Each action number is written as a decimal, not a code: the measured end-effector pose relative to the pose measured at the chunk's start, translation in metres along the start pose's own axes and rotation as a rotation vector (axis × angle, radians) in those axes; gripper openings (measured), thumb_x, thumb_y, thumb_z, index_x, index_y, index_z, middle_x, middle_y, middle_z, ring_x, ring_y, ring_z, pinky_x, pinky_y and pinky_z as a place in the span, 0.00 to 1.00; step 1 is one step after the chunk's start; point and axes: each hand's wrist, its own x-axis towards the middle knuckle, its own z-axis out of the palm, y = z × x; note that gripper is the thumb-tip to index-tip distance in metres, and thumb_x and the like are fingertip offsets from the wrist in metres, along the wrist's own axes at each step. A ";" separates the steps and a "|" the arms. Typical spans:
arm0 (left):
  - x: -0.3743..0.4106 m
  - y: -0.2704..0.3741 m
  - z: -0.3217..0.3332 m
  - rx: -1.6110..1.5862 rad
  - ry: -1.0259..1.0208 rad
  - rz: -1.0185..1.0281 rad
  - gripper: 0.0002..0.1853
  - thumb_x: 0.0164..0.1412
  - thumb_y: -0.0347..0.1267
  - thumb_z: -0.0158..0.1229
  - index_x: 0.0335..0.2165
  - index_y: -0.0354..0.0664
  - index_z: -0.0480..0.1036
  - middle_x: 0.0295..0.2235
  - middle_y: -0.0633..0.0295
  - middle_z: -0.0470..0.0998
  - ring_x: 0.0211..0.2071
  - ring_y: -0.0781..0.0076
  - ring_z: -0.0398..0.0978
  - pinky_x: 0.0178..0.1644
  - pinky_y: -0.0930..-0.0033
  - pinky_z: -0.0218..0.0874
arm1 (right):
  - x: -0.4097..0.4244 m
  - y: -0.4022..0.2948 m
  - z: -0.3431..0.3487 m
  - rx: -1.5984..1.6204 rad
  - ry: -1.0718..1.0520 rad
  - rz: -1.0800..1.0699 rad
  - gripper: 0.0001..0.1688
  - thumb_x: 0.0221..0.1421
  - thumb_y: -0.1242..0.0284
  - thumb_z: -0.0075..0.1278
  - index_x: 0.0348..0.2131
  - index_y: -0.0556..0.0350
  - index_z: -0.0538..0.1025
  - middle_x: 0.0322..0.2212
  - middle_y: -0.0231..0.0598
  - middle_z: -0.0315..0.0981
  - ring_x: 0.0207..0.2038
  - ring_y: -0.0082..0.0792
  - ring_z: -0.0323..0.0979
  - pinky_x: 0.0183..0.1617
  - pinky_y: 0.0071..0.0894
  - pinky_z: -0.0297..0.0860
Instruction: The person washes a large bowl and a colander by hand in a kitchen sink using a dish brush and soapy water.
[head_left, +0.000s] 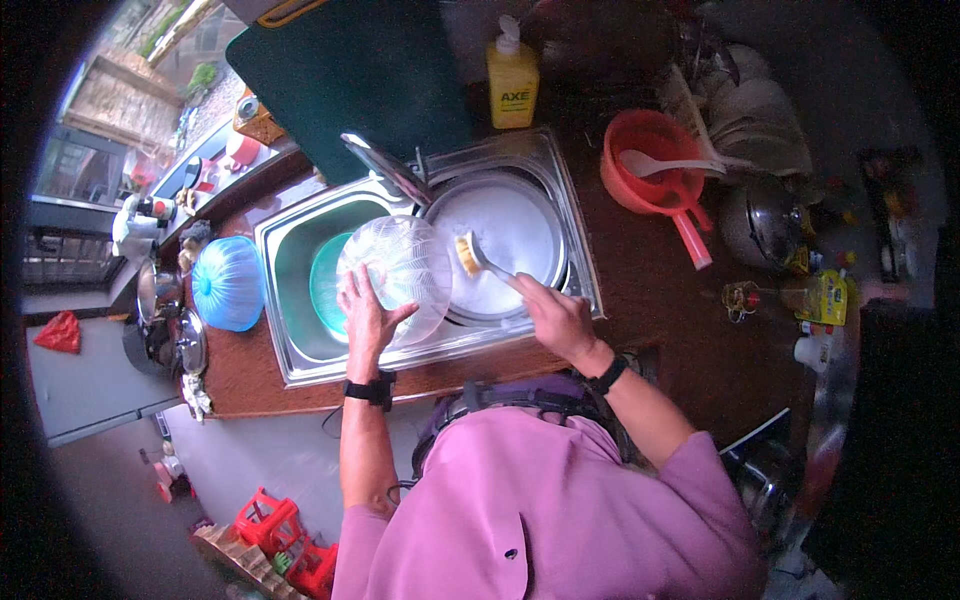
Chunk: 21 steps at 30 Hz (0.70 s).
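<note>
A clear patterned plastic bowl (412, 262) is tilted above the divide between the two sink bowls. My left hand (371, 311) holds it with fingers spread against its near left side; whether the fingertips curl over a rim is hard to tell. In my right hand (555, 319) is the handle of a dish brush (471, 255), its yellowish bristles facing the clear bowl, apart from it. Below the brush, a large round metal pan (517, 217) fills the right sink bowl. A green plastic basin (324, 281) stands in the left sink bowl, partly hidden by the clear bowl.
A faucet (386, 166) reaches over the steel sink (279, 330). A blue ribbed bowl (229, 283) lies upside down at its left. Behind are a yellow detergent bottle (513, 79) and a green board (352, 82). To the right, a red ladle (652, 161) sits near stacked dishes (757, 112).
</note>
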 end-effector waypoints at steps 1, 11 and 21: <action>0.000 0.002 -0.001 -0.005 0.002 0.008 0.69 0.35 0.51 0.79 0.68 0.40 0.47 0.67 0.37 0.50 0.66 0.30 0.50 0.65 0.37 0.53 | 0.001 0.013 0.003 -0.122 -0.152 0.104 0.17 0.62 0.71 0.49 0.50 0.45 0.76 0.30 0.53 0.80 0.34 0.54 0.80 0.34 0.48 0.75; -0.008 -0.011 0.000 -0.051 0.018 0.106 0.68 0.34 0.51 0.79 0.68 0.45 0.49 0.68 0.41 0.50 0.67 0.32 0.49 0.68 0.40 0.49 | -0.084 0.136 -0.025 -0.302 0.145 -0.044 0.15 0.58 0.74 0.53 0.46 0.52 0.75 0.31 0.45 0.76 0.32 0.53 0.76 0.33 0.50 0.71; 0.002 -0.022 0.005 -0.539 0.257 -0.073 0.37 0.58 0.40 0.67 0.61 0.37 0.63 0.60 0.42 0.66 0.62 0.48 0.63 0.66 0.56 0.53 | -0.095 0.150 -0.024 -0.489 0.079 -0.069 0.25 0.51 0.74 0.58 0.50 0.53 0.74 0.40 0.43 0.68 0.44 0.47 0.67 0.48 0.48 0.63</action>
